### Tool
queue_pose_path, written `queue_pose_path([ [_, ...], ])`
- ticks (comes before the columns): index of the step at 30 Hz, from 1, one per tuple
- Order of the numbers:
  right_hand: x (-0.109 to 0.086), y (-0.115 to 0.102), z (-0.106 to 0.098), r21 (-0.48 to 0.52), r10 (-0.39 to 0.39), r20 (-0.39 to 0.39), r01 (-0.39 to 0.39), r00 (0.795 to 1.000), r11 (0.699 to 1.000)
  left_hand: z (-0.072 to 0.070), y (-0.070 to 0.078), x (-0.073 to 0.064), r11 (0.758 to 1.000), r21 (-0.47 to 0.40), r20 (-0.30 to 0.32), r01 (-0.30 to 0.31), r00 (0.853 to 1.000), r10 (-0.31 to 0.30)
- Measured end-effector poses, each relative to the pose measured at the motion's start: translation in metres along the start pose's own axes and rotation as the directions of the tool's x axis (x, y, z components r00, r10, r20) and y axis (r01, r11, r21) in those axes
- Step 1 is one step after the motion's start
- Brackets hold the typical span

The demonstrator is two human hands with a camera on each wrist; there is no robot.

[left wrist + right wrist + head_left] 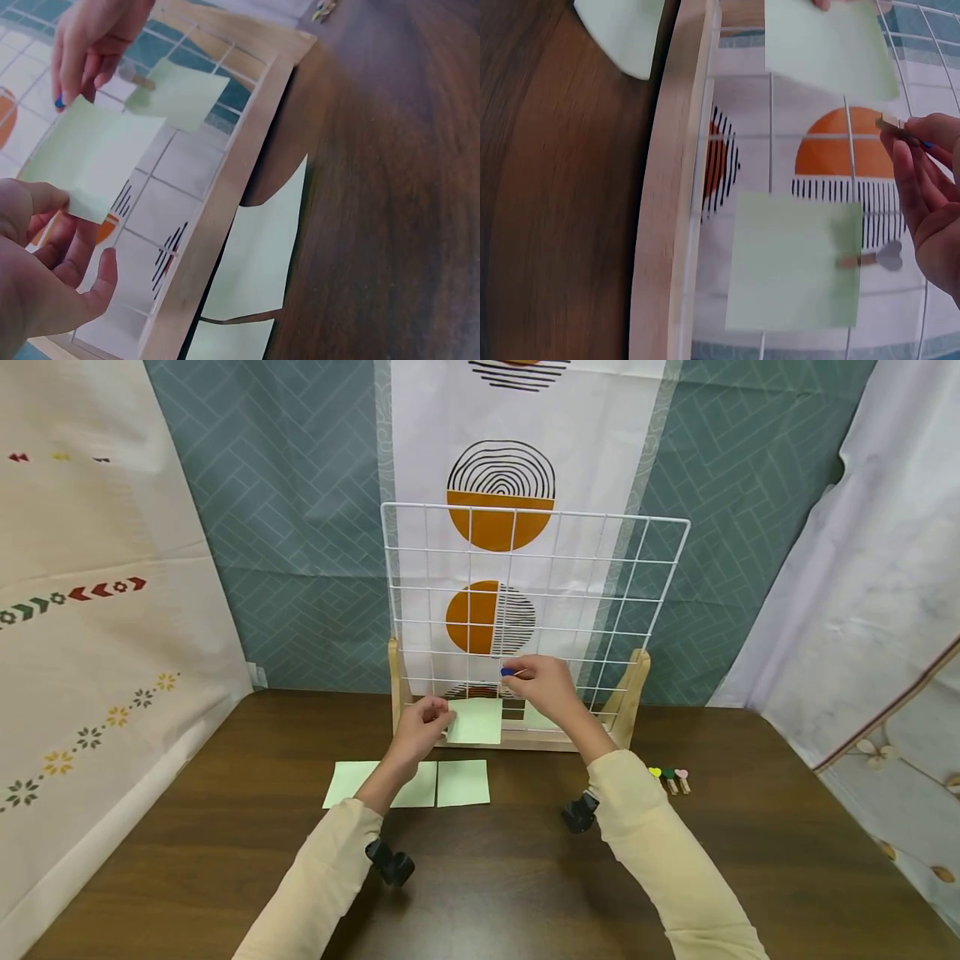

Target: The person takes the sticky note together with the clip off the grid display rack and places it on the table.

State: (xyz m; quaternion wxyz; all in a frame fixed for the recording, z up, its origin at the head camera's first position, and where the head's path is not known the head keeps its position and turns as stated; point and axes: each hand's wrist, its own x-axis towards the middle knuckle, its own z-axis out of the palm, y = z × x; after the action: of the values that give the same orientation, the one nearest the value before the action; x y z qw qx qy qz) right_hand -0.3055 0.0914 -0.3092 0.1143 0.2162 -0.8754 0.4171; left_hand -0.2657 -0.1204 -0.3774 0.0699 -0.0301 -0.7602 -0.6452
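Note:
A pale green paper square [476,721] is pinched at its left edge between the thumb and fingers of my left hand [416,737], up against the lower part of the white wire grid [536,512]. My right hand [549,689] pinches a small wooden clothespin [901,132] with a blue end, just above and right of that paper. A second green square [787,262] hangs on the grid, fastened by a clothespin with a grey heart [889,256]; in the head view my right forearm partly covers this square.
The grid stands in a wooden base [634,689] at the table's back. Green squares, one loose paper [462,783] among them, lie in a row before it, partly under my left arm. Heart-topped clothespins [670,780] lie at the right. A patterned cloth [315,527] hangs behind.

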Motion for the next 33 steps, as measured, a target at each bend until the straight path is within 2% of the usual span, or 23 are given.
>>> queue_pose_path([
  [6, -0.009, 0.009, -0.011, -0.068, -0.029, 0.004, 0.029, 1.000, 0.997, 0.000, 0.003, -0.009, 0.999, 0.032, -0.007, 0.009, 1.000, -0.008],
  [12, -0.019, 0.021, -0.017, -0.171, -0.077, 0.057, 0.086, 0.995, 0.982, 0.005, 0.004, -0.018, 0.996, 0.061, 0.047, 0.057, 0.997, -0.060],
  [15, -0.024, 0.028, -0.019, -0.191, -0.082, 0.054, 0.091, 0.995, 0.977, 0.008, 0.005, -0.023, 0.995, 0.076, 0.062, 0.067, 0.996, -0.072],
  [21, -0.036, 0.041, -0.027, -0.193, -0.120, 0.037, 0.125, 0.992, 0.973, 0.014, 0.002, -0.027, 0.995, 0.041, 0.096, 0.087, 0.991, -0.091],
  [28, -0.053, 0.054, -0.039, -0.165, -0.074, 0.040, 0.080, 0.996, 0.983, 0.020, -0.003, -0.030, 0.991, 0.066, 0.116, 0.120, 0.985, -0.127],
  [33, -0.065, 0.062, -0.047, -0.164, -0.035, 0.045, 0.042, 0.998, 0.986, 0.032, -0.013, -0.031, 0.988, 0.108, 0.120, 0.113, 0.985, -0.126],
])
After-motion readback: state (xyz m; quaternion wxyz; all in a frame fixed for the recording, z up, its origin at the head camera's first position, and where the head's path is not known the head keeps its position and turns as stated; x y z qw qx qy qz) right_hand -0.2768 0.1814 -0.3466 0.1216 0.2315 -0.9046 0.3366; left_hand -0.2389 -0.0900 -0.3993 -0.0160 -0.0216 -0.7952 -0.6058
